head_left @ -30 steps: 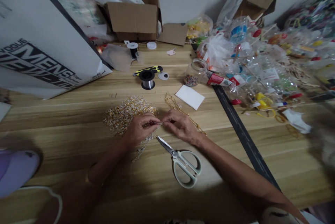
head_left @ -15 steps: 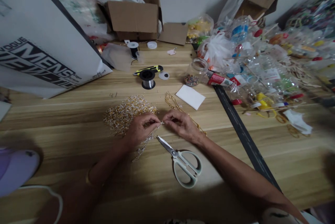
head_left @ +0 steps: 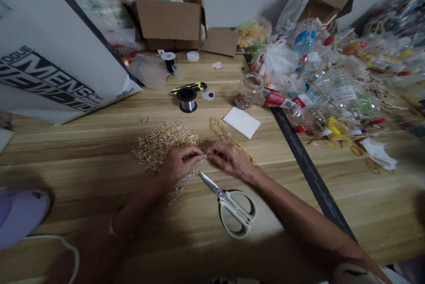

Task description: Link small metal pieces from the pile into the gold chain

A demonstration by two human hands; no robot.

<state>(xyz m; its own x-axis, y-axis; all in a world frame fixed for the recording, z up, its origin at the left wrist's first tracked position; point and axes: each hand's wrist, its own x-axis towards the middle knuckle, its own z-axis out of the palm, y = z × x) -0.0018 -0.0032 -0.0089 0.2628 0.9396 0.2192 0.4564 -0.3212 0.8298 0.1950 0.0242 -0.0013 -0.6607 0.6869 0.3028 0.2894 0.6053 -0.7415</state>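
My left hand [head_left: 181,162] pinches the upper end of a silvery beaded chain [head_left: 182,186], whose tail trails down onto the wooden table. Almost touching it, my right hand [head_left: 229,157] is closed at the fingertips on the same end of the chain; the small piece between them is too tiny to make out. A heap of gold and clear beads [head_left: 164,142] lies just behind my left hand. Past my right hand, a gold chain [head_left: 226,135] runs along the tabletop. Scissors with pale green handles [head_left: 229,208] lie slightly below both hands.
A white card [head_left: 241,122], a jar of mixed beads [head_left: 247,93], a wire spool [head_left: 187,100] and a yellow-black box cutter [head_left: 189,88] lie farther back. Plastic bottles [head_left: 332,89] pile up at the right. A cardboard box [head_left: 169,20] stands behind; a large printed bag [head_left: 59,53] is at left.
My right hand has shifted very slightly left, its fingers closer to the left fingertips. The left hand and the things on the table look the same.
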